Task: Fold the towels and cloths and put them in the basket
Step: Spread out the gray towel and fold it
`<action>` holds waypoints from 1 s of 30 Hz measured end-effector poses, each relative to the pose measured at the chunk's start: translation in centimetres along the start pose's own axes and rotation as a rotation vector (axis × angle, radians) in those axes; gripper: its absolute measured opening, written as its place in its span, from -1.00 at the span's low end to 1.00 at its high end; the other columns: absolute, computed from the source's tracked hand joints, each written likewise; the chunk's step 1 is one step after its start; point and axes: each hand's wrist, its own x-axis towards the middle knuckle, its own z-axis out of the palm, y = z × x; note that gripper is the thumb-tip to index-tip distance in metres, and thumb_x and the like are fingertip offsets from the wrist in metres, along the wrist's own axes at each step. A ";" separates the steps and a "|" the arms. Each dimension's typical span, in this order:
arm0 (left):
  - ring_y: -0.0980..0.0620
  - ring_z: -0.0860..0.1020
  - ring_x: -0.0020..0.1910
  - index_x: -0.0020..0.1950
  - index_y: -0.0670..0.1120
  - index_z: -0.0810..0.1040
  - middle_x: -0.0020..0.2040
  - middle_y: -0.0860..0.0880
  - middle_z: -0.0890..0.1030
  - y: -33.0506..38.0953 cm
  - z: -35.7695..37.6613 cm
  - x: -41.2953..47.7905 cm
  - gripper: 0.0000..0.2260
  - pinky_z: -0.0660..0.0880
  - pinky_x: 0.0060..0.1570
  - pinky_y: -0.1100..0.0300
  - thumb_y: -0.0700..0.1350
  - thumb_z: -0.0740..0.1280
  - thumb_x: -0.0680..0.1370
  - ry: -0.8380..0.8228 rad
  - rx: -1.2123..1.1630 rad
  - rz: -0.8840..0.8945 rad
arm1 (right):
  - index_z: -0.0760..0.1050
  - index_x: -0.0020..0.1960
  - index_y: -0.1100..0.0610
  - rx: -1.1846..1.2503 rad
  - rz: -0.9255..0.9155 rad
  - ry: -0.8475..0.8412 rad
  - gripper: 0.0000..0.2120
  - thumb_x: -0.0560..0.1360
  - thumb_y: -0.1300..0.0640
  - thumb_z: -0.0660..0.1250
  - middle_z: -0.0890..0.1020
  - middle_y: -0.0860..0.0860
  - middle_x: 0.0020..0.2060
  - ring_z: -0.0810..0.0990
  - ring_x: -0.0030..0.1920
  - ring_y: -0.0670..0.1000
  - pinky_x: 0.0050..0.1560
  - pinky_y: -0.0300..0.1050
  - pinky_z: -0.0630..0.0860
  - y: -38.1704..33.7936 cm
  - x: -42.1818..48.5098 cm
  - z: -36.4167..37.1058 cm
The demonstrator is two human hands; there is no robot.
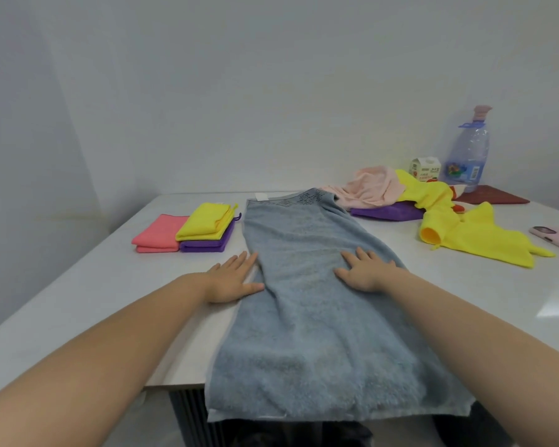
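Under right hand (365, 272), beside left (236, 279): towel (310, 317)

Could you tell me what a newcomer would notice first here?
A long grey-blue towel lies down the middle of the table, its near end over the edge, the left hand flat at its side and the right hand flat on it. Bright folded cloths sit far left; a crumpled heap far right.

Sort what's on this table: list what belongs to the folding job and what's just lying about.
For the job: grey-blue terry towel, folded coral cloth, folded yellow cloth, folded purple cloth, crumpled pale-pink cloth, loose yellow cloth, flat purple cloth.

Lying about: clear plastic water bottle, small milk carton, dark red mat, pink-cased phone.
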 end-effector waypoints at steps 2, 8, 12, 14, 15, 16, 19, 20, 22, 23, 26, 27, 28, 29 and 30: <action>-0.07 -0.18 0.54 0.53 0.02 -0.32 0.55 -0.08 -0.26 -0.6 -1.1 -0.7 -0.25 -0.11 0.49 -0.02 0.25 0.10 0.58 -0.093 0.011 -0.017 | -0.03 0.55 -0.03 -0.005 0.027 0.037 -0.38 0.56 -0.27 -0.13 -0.05 0.05 0.55 -0.05 0.53 0.12 0.42 0.38 -0.07 0.3 0.1 -0.1; -0.06 -0.11 0.55 0.56 -0.09 -0.18 0.57 -0.11 -0.14 2.0 -4.8 0.1 -0.38 -0.08 0.49 0.10 -0.07 0.13 0.63 -0.037 0.082 0.045 | 0.06 0.53 0.08 0.059 -0.114 0.166 -0.46 0.61 -0.10 -0.07 -0.08 0.08 0.55 -0.11 0.54 0.10 0.47 0.26 -0.11 -1.7 0.3 0.1; -0.10 -0.06 0.54 0.57 -0.04 -0.14 0.57 -0.11 -0.08 5.2 -3.3 2.3 -0.43 -0.06 0.50 0.02 0.13 0.01 0.65 0.035 0.059 0.085 | 0.02 0.54 -0.04 0.068 -0.206 0.110 -0.43 0.59 -0.23 -0.06 -0.05 0.00 0.55 -0.07 0.54 0.05 0.45 0.29 -0.09 -3.0 0.0 1.0; -0.12 0.02 0.53 0.57 -0.03 -0.08 0.57 -0.12 0.00 5.1 -1.8 3.0 -0.41 0.00 0.49 0.00 0.18 0.01 0.63 -0.021 0.102 0.061 | 0.11 0.52 -0.03 0.048 -0.202 0.138 -0.44 0.59 -0.23 -0.06 0.09 -0.02 0.53 0.06 0.52 0.03 0.44 0.25 0.03 -2.2 -0.2 1.3; -0.14 0.09 0.52 0.56 -0.04 0.00 0.55 -0.13 0.09 5.0 -1.6 3.2 -0.43 0.06 0.47 0.01 0.18 0.01 0.63 -0.020 0.110 0.051 | 0.25 0.45 0.01 0.062 -0.197 0.194 -0.49 0.59 -0.20 -0.03 0.25 0.01 0.48 0.21 0.46 0.05 0.40 0.20 0.17 -1.8 -0.3 1.2; -0.16 0.18 0.48 0.54 -0.05 0.11 0.50 -0.16 0.20 4.9 -1.6 3.4 -0.47 0.14 0.44 0.02 0.17 0.02 0.63 0.024 0.088 0.047 | 0.42 0.30 0.06 0.087 -0.191 0.270 -0.56 0.60 -0.16 0.00 0.44 0.05 0.35 0.39 0.33 0.07 0.29 0.10 0.34 -1.3 -0.2 0.9; -0.15 0.29 0.40 0.47 -0.06 0.26 0.40 -0.18 0.32 4.9 -2.4 4.4 -0.54 0.26 0.36 0.01 0.12 0.03 0.64 0.180 0.019 0.049 | 0.50 -0.14 0.19 0.187 -0.164 0.456 -0.62 0.58 -0.04 0.05 0.62 0.12 -0.10 0.56 -0.03 0.12 -0.05 0.00 0.44 -0.9 0.4 0.0; -0.14 0.27 0.42 0.48 -0.05 0.24 0.43 -0.16 0.30 4.9 -2.5 4.7 -0.54 0.25 0.37 0.01 0.13 0.03 0.64 0.187 0.030 0.051 | 0.50 -0.12 0.20 0.166 -0.183 0.477 -0.63 0.57 -0.03 0.06 0.61 0.11 -0.08 0.55 0.00 0.12 0.00 0.01 0.42 -0.9 0.8 0.0; -0.12 0.21 0.45 0.50 -0.04 0.19 0.48 -0.14 0.23 4.7 -2.7 6.0 -0.51 0.20 0.41 -0.01 0.14 0.04 0.63 0.184 0.093 0.066 | 0.51 0.07 0.17 0.058 -0.233 0.465 -0.64 0.58 -0.05 0.06 0.55 0.08 0.08 0.47 0.16 0.10 0.19 0.02 0.33 -0.8 2.0 -0.6; -0.12 0.17 0.47 0.51 -0.04 0.18 0.50 -0.13 0.19 4.6 -3.0 6.9 -0.51 0.18 0.42 -0.01 0.15 0.04 0.63 0.188 0.121 0.075 | 0.48 0.16 0.15 0.014 -0.243 0.451 -0.63 0.58 -0.06 0.06 0.51 0.08 0.15 0.42 0.23 0.09 0.25 0.02 0.29 -0.7 3.0 -1.1; -0.09 0.12 0.49 0.51 -0.05 0.17 0.51 -0.11 0.16 4.1 -3.7 9.6 -0.52 0.15 0.43 -0.02 0.13 0.04 0.63 0.203 0.138 0.074 | 0.43 0.25 0.14 0.010 -0.233 0.461 -0.61 0.59 -0.06 0.07 0.44 0.09 0.25 0.37 0.31 0.10 0.31 0.01 0.28 -0.9 5.9 -2.2; -0.09 0.12 0.49 0.51 -0.05 0.17 0.51 -0.12 0.16 3.9 -4.0 10.6 -0.51 0.14 0.44 -0.02 0.13 0.04 0.63 0.205 0.131 0.071 | 0.42 0.27 0.15 0.025 -0.223 0.467 -0.61 0.59 -0.05 0.07 0.43 0.10 0.28 0.36 0.32 0.10 0.31 0.01 0.28 -1.1 7.0 -2.6; -0.09 0.12 0.49 0.52 -0.05 0.15 0.52 -0.12 0.15 3.7 -4.2 11.6 -0.51 0.13 0.44 -0.02 0.13 0.04 0.64 0.208 0.120 0.062 | 0.41 0.27 0.16 0.039 -0.212 0.468 -0.61 0.58 -0.05 0.08 0.41 0.10 0.30 0.35 0.33 0.10 0.32 0.01 0.28 -1.3 8.0 -3.0; -0.09 0.11 0.50 0.52 -0.05 0.13 0.52 -0.12 0.14 3.4 -4.4 12.7 -0.50 0.12 0.45 -0.02 0.13 0.04 0.64 0.212 0.106 0.050 | 0.40 0.28 0.16 0.048 -0.202 0.471 -0.61 0.58 -0.04 0.09 0.41 0.11 0.31 0.35 0.33 0.11 0.33 0.01 0.28 -1.5 9.2 -3.3; -0.10 0.10 0.50 0.53 -0.05 0.11 0.53 -0.12 0.13 3.1 -4.5 13.8 -0.50 0.12 0.45 -0.02 0.12 0.04 0.64 0.214 0.087 0.035 | 0.39 0.30 0.17 0.056 -0.190 0.478 -0.60 0.57 -0.03 0.10 0.41 0.12 0.31 0.35 0.32 0.12 0.33 0.01 0.28 -1.8 10.4 -3.7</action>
